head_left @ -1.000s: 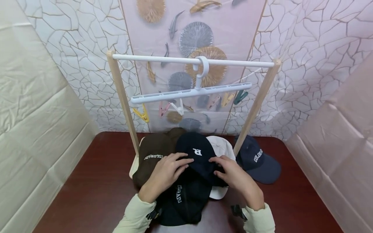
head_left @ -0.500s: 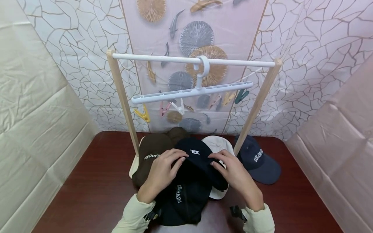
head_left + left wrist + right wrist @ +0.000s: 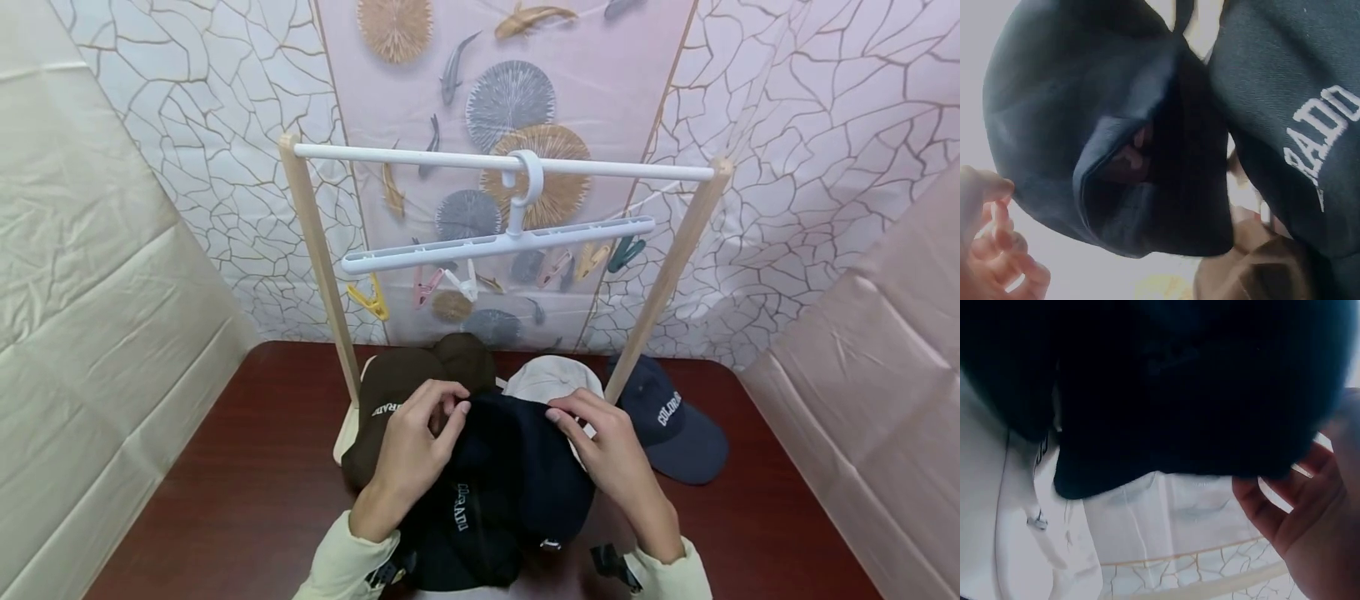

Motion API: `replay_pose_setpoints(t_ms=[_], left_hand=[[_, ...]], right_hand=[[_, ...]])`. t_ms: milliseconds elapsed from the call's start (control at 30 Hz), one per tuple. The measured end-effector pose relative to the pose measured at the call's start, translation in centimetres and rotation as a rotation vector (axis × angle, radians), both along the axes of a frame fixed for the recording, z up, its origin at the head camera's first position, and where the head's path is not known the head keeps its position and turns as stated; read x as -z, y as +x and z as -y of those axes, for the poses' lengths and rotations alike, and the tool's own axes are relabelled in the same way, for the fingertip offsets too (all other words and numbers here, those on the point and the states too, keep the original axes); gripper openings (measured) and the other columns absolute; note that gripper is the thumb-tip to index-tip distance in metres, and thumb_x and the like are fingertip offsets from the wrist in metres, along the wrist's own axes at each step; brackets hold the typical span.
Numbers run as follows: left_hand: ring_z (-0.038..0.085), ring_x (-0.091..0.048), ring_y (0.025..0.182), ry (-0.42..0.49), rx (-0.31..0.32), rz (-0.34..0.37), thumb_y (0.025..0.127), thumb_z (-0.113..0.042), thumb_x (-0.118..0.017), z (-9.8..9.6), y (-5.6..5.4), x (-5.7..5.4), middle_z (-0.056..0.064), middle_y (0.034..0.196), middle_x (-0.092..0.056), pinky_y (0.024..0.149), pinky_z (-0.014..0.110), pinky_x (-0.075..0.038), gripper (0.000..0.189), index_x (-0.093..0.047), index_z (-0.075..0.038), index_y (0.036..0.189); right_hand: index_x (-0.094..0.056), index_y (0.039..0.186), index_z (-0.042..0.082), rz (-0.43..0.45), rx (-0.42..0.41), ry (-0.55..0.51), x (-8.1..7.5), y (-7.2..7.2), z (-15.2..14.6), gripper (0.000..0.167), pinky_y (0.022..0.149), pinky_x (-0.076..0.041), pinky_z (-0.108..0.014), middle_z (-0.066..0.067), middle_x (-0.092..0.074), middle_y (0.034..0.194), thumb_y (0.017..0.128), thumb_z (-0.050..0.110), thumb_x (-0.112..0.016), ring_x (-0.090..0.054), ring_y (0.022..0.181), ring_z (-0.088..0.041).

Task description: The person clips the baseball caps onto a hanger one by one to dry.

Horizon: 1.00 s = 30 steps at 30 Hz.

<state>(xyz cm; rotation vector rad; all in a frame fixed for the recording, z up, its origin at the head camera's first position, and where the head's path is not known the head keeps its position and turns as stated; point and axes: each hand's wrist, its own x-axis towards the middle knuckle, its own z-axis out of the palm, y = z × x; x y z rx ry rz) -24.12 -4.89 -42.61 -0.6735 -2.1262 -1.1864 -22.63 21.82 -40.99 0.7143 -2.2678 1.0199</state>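
Note:
A dark navy cap [image 3: 555,475] hangs between my two hands, its white letter out of sight. At its upper left edge, my left hand [image 3: 416,442] pinches the fabric between thumb and fingers. My right hand [image 3: 611,442] pinches the upper right edge the same way. In the left wrist view the cap's dark hollow side shows, the left thumb and fingertips at its rim. The right wrist view has the dark cap [image 3: 1197,412] above the right fingers. Below and left lies a black cap [image 3: 468,533] with white lettering, partly overlapped by the navy one.
Brown caps [image 3: 397,375] lie at the left, a white cap [image 3: 551,377] behind, and a lettered dark blue cap [image 3: 667,425] at the right. Over them stands a rack with a white rail [image 3: 420,157], a hanger [image 3: 480,248] and several clips [image 3: 369,298].
The navy cap has been tipped back toward the person, hiding its white letter and uncovering more of the white and brown caps behind. Both hands now pinch its upper edge.

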Motion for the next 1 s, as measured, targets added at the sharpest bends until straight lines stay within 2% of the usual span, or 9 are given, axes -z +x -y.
replay_pose_setpoints(t_ms=[167, 267, 433, 567, 667, 767, 867, 933, 1000], left_hand=[[0.003, -0.051, 0.061, -0.014, 0.046, 0.019, 0.095, -0.01, -0.079, 0.1, 0.5, -0.5, -0.011, 0.075, -0.053, 0.055, 0.021, -0.045, 0.021, -0.058, -0.016, 0.096], [0.004, -0.055, 0.064, -0.063, 0.084, 0.008, 0.096, -0.014, -0.078, 0.1, 0.9, -1.1, -0.013, 0.077, -0.055, 0.057, 0.02, -0.047, 0.02, -0.06, -0.019, 0.094], [0.0, -0.055, 0.067, -0.159, 0.1, -0.011, 0.098, -0.021, -0.077, 0.3, 1.7, -2.1, -0.017, 0.082, -0.058, 0.059, 0.017, -0.046, 0.014, -0.064, -0.024, 0.093], [-0.002, -0.054, 0.068, -0.247, 0.12, 0.041, 0.103, -0.029, -0.072, 0.6, 2.0, -2.9, -0.02, 0.086, -0.064, 0.062, 0.02, -0.048, 0.006, -0.073, -0.027, 0.097], [-0.003, -0.06, 0.072, -0.312, 0.184, 0.184, 0.109, -0.04, -0.06, 0.7, 2.1, -3.3, -0.02, 0.088, -0.068, 0.068, 0.024, -0.052, 0.022, -0.077, -0.027, 0.102], [-0.001, -0.066, 0.075, -0.353, 0.314, 0.414, 0.113, -0.048, -0.043, 0.9, 2.3, -3.5, -0.018, 0.088, -0.072, 0.074, 0.027, -0.055, 0.043, -0.078, -0.025, 0.103], [0.002, -0.07, 0.075, -0.359, 0.466, 0.621, 0.116, -0.049, -0.029, 1.0, 2.6, -3.6, -0.015, 0.088, -0.075, 0.079, 0.027, -0.056, 0.057, -0.078, -0.022, 0.102], [0.002, -0.072, 0.077, -0.355, 0.564, 0.704, 0.117, -0.047, -0.023, 1.1, 2.9, -3.5, -0.015, 0.088, -0.076, 0.082, 0.025, -0.055, 0.062, -0.078, -0.022, 0.102], [0.001, -0.072, 0.079, -0.355, 0.657, 0.753, 0.117, -0.044, -0.019, 1.2, 3.1, -3.4, -0.016, 0.088, -0.077, 0.084, 0.024, -0.055, 0.066, -0.079, -0.02, 0.104]], right_hand=[[-0.077, 0.099, 0.018, -0.03, -0.047, -0.103, -0.5, 0.3, 0.7, 0.026, 0.073, -0.044, -0.02, 0.008, -0.065, 0.087, 0.095, -0.007, -0.071, -0.057, 0.077, -0.007], [-0.076, 0.096, 0.015, -0.034, -0.051, -0.149, -1.0, 0.4, 1.0, 0.025, 0.073, -0.044, -0.019, 0.005, -0.064, 0.083, 0.095, -0.009, -0.07, -0.056, 0.076, -0.007], [-0.075, 0.095, 0.01, -0.011, -0.017, -0.248, -1.8, 0.6, 1.2, 0.02, 0.073, -0.048, -0.017, 0.0, -0.065, 0.083, 0.099, -0.007, -0.066, -0.057, 0.076, -0.007], [-0.075, 0.098, 0.006, 0.001, 0.02, -0.346, -2.3, 0.9, 1.3, 0.015, 0.07, -0.045, -0.02, -0.003, -0.063, 0.084, 0.102, -0.004, -0.064, -0.055, 0.075, -0.009], [-0.074, 0.098, 0.003, -0.009, 0.051, -0.41, -2.5, 1.2, 1.4, 0.014, 0.072, -0.044, -0.021, -0.004, -0.061, 0.083, 0.103, -0.004, -0.063, -0.054, 0.077, -0.009], [-0.073, 0.096, 0.0, -0.029, 0.092, -0.458, -2.6, 1.4, 1.6, 0.013, 0.074, -0.044, -0.02, -0.002, -0.061, 0.084, 0.103, -0.004, -0.063, -0.055, 0.08, -0.009], [-0.073, 0.096, -0.003, -0.034, 0.125, -0.507, -2.6, 1.9, 1.7, 0.013, 0.076, -0.045, -0.02, 0.0, -0.063, 0.086, 0.103, -0.004, -0.062, -0.056, 0.082, -0.008], [-0.072, 0.095, -0.004, -0.038, 0.151, -0.527, -2.5, 2.2, 1.8, 0.013, 0.075, -0.045, -0.019, 0.001, -0.063, 0.086, 0.103, -0.003, -0.062, -0.057, 0.082, -0.008], [-0.073, 0.095, -0.005, -0.033, 0.173, -0.548, -2.5, 2.6, 1.9, 0.013, 0.074, -0.046, -0.019, 0.002, -0.064, 0.086, 0.103, -0.003, -0.063, -0.057, 0.082, -0.008]])
